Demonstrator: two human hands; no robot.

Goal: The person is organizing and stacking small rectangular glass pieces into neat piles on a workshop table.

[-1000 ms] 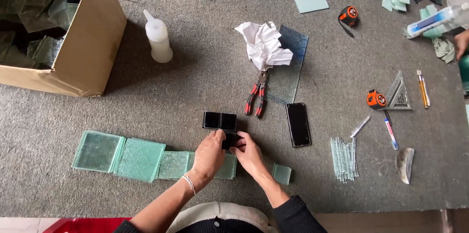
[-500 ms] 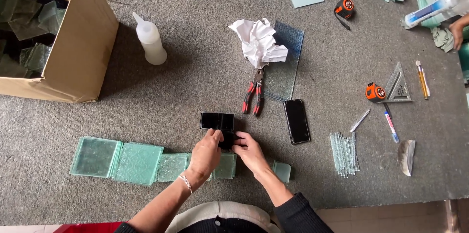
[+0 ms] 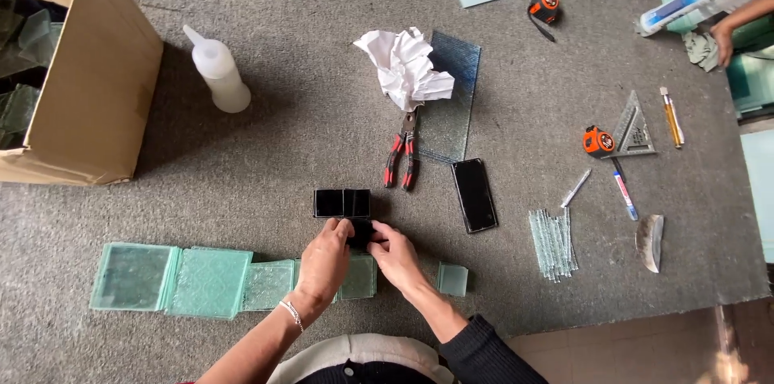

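Observation:
My left hand (image 3: 324,261) and my right hand (image 3: 396,253) meet over a small black square tile (image 3: 360,232) on the grey carpeted table, fingers pinching it from both sides. Just beyond it lie two more black square tiles (image 3: 343,203) side by side. Under and beside my hands runs a row of pale green textured glass squares (image 3: 211,281), from large at the left to small at the right (image 3: 452,278).
Red-handled pliers (image 3: 401,160), crumpled white paper (image 3: 407,70), a textured glass sheet (image 3: 453,102), a black phone (image 3: 474,195), a white squeeze bottle (image 3: 218,71), a cardboard box (image 3: 89,86), tape measures (image 3: 599,141), glass strips (image 3: 552,243). Another person's hand (image 3: 720,39) is at the far right.
The view has shifted slightly; my hands stay together on the black tile in the same spot.

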